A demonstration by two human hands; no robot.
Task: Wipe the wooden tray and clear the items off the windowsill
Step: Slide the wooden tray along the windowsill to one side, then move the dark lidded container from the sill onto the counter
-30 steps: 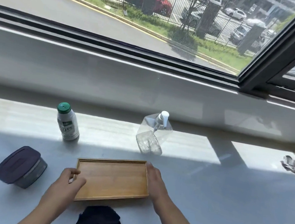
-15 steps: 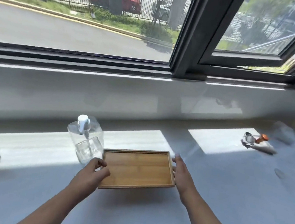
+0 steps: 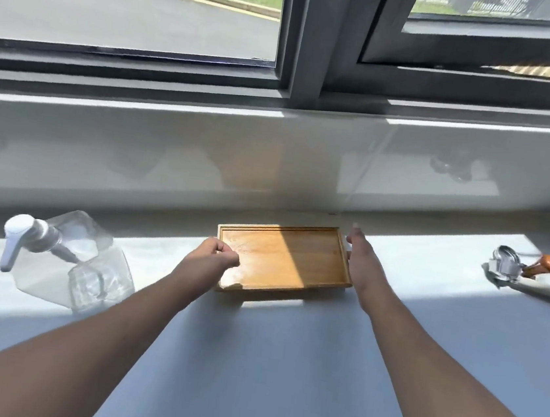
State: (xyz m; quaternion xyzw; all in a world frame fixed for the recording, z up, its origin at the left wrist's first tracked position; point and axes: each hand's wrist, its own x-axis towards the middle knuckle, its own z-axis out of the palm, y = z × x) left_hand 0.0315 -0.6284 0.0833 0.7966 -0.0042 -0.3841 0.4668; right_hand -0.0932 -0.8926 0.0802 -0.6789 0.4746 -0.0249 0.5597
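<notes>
The empty wooden tray [image 3: 290, 259] lies flat on the white windowsill [image 3: 266, 361], close under the window's inner ledge, half in sun and half in shade. My left hand [image 3: 215, 256] grips its left rim with curled fingers. Against the tray's right rim rests my right hand [image 3: 360, 261], fingers stretched out flat. A clear pump bottle [image 3: 65, 258] with a white pump head stands to the left of the tray.
At the far right lies a metal tool with an orange wooden handle [image 3: 522, 267] on a white wrapper. The dark window frame [image 3: 311, 41] and a glossy white ledge rise behind the tray. Grey sill surface stretches toward me.
Both hands slid the tray away from me and to the right, up near the ledge. The view swung right; the green-capped bottle, dark-lidded container and black cloth left the frame.
</notes>
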